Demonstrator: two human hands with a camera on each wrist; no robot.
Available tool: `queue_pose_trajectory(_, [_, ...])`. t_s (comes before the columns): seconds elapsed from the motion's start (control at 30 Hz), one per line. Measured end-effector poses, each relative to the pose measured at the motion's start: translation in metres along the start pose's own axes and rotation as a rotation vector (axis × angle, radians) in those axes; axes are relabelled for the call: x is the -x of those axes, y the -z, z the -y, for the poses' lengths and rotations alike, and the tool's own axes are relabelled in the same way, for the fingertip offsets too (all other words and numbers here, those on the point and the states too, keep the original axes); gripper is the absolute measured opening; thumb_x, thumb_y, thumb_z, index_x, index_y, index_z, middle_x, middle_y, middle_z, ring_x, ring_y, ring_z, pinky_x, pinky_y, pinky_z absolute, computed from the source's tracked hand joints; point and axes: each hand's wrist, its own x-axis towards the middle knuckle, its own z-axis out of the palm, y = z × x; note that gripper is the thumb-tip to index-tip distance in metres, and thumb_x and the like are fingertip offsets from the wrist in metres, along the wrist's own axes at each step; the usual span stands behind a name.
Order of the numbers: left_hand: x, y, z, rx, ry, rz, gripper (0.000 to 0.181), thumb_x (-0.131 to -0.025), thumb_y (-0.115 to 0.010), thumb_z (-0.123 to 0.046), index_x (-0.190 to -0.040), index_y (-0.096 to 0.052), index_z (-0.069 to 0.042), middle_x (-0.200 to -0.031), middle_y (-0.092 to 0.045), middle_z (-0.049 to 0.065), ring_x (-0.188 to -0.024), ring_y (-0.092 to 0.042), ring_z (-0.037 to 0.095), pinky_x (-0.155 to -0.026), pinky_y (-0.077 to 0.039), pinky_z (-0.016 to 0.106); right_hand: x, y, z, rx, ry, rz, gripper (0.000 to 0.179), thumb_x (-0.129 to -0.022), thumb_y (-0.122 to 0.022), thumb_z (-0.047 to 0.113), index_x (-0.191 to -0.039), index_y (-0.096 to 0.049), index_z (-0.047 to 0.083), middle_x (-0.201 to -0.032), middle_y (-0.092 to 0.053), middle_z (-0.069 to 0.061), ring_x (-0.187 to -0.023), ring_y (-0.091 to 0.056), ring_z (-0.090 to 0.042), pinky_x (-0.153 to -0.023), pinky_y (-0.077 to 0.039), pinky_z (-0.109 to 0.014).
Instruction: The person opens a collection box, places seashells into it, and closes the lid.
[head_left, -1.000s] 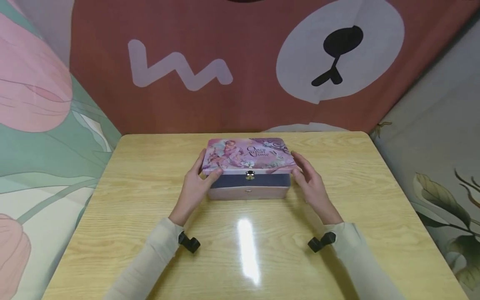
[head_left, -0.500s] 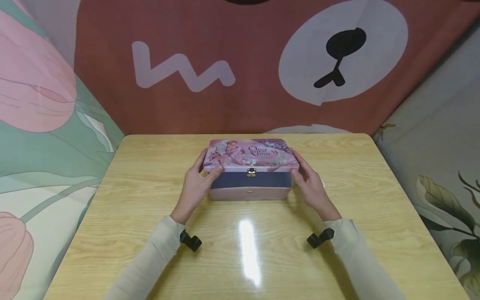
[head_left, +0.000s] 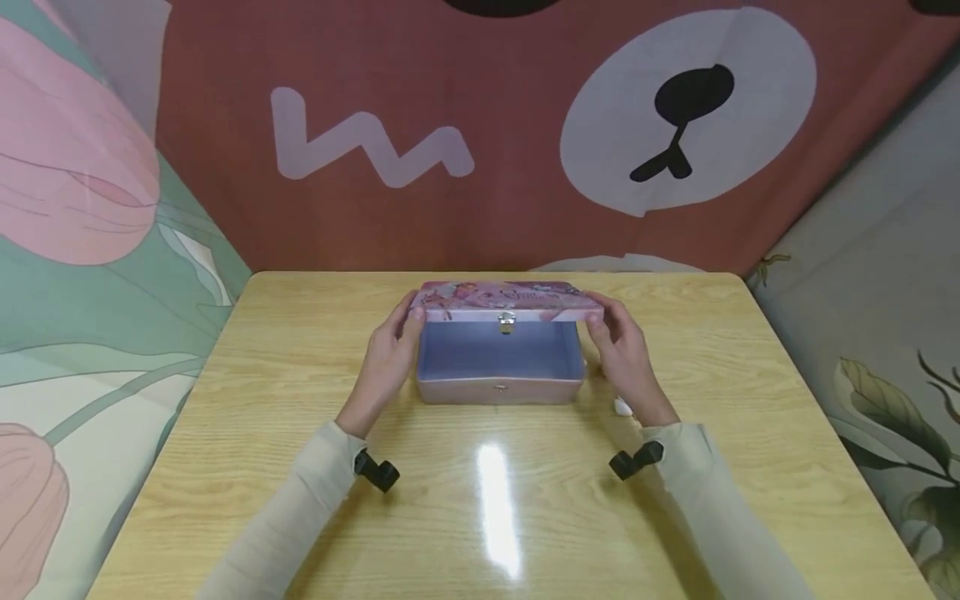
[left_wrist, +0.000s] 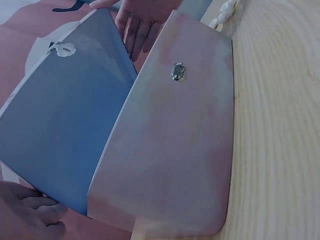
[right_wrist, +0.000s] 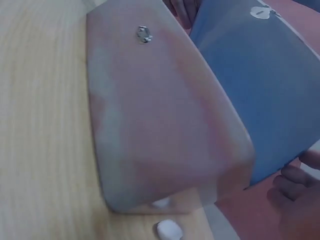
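A pink metal box with a blue-grey inside stands on the wooden table. Its hinged lid, printed with fairies and lettering, is raised partway, and a metal clasp hangs from the lid's front edge. At the lid's left end, my left hand grips the corner, thumb in front. My right hand holds the opposite corner the same way. Both wrist views show the lid's plain blue underside and the small catch on the box front. Nothing is visible inside the box.
A small white object lies on the table beside my right wrist; in the left wrist view, a white twisted piece shows past the box's far end. Patterned cloths hang behind and beside the table.
The lid has tilted further up and back, exposing more of the inside. Both hands have risen slightly with it. The white object near my right wrist has come into view.
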Motion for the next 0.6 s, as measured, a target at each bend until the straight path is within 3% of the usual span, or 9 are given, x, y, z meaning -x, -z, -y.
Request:
queue_pose_trajectory(0.1, [-0.002,0.001,0.0,0.008,-0.037,-0.006,0.074,-0.112,-0.032,-0.062,-0.169,-0.033,-0.015,-0.174,-0.037,0.008,-0.162,-0.036,0.029,-0.133,-0.033,0.049,-0.007,-0.003,0.004,-0.012,-0.002,-0.031,0.049,-0.114,-0.048,0.03,-0.149,-0.05,-0.005,-0.142,-0.057,-0.012,-0.112,-0.055,0.001,-0.089,-0.044,-0.01])
queue_pose_trajectory(0.13, [-0.002,0.001,0.0,0.014,-0.05,-0.005,0.074,-0.113,-0.031,-0.061,-0.169,-0.032,-0.013,-0.174,-0.036,0.007,-0.163,-0.034,0.028,-0.134,-0.031,0.049,-0.009,-0.003,0.005,-0.009,-0.006,-0.042,0.05,-0.114,-0.047,0.032,-0.147,-0.05,-0.006,-0.142,-0.057,-0.01,-0.113,-0.055,0.001,-0.09,-0.045,-0.01])
queue_pose_trajectory(0.2, [-0.004,0.001,0.001,0.027,-0.071,-0.006,0.073,-0.114,-0.031,-0.059,-0.168,-0.032,-0.011,-0.175,-0.035,0.007,-0.164,-0.032,0.027,-0.135,-0.029,0.048,-0.013,-0.003,0.007,0.019,-0.021,-0.056,0.055,-0.115,-0.043,0.039,-0.145,-0.05,-0.006,-0.14,-0.058,-0.008,-0.114,-0.057,0.002,-0.097,-0.049,-0.013])
queue_pose_trajectory(0.27, [-0.005,0.001,0.004,0.038,-0.093,-0.003,0.071,-0.115,-0.031,-0.055,-0.168,-0.031,-0.009,-0.176,-0.032,0.008,-0.165,-0.029,0.027,-0.136,-0.027,0.048,-0.016,-0.003,0.009,0.032,-0.03,-0.064,0.058,-0.115,-0.039,0.043,-0.144,-0.052,-0.006,-0.141,-0.061,-0.014,-0.119,-0.064,-0.005,-0.109,-0.052,-0.024])
queue_pose_trajectory(0.33, [-0.007,0.001,0.006,0.05,-0.115,0.003,0.067,-0.116,-0.032,-0.05,-0.168,-0.03,-0.008,-0.177,-0.03,0.01,-0.166,-0.026,0.028,-0.137,-0.025,0.049,-0.018,-0.001,0.009,0.026,-0.034,-0.06,0.062,-0.115,-0.036,0.045,-0.146,-0.054,-0.006,-0.146,-0.062,-0.021,-0.134,-0.064,-0.018,-0.127,-0.044,-0.038])
queue_pose_trajectory(0.4, [-0.008,0.001,0.008,0.07,-0.13,0.015,0.064,-0.117,-0.033,-0.044,-0.169,-0.027,-0.008,-0.177,-0.029,0.012,-0.166,-0.025,0.029,-0.137,-0.024,0.049,-0.019,0.0,0.008,-0.011,-0.036,-0.053,0.061,-0.116,-0.035,0.044,-0.147,-0.055,-0.006,-0.15,-0.06,-0.026,-0.141,-0.062,-0.031,-0.129,-0.04,-0.048])
queue_pose_trajectory(0.47, [-0.01,0.0,0.01,0.097,-0.138,0.034,0.061,-0.117,-0.034,-0.039,-0.17,-0.023,-0.009,-0.177,-0.026,0.012,-0.167,-0.023,0.029,-0.137,-0.024,0.049,-0.018,0.001,0.005,-0.056,-0.037,-0.047,0.059,-0.117,-0.036,0.04,-0.148,-0.055,-0.007,-0.154,-0.058,-0.027,-0.146,-0.056,-0.04,-0.13,-0.039,-0.046])
queue_pose_trajectory(0.6, [-0.013,-0.003,0.013,0.164,-0.145,0.075,0.06,-0.117,-0.036,-0.025,-0.172,-0.014,-0.012,-0.177,-0.017,0.013,-0.168,-0.018,0.03,-0.136,-0.025,0.049,-0.018,0.002,-0.001,-0.083,-0.024,-0.044,0.051,-0.117,-0.041,0.031,-0.149,-0.056,-0.005,-0.154,-0.06,-0.02,-0.148,-0.054,-0.039,-0.126,-0.044,-0.031])
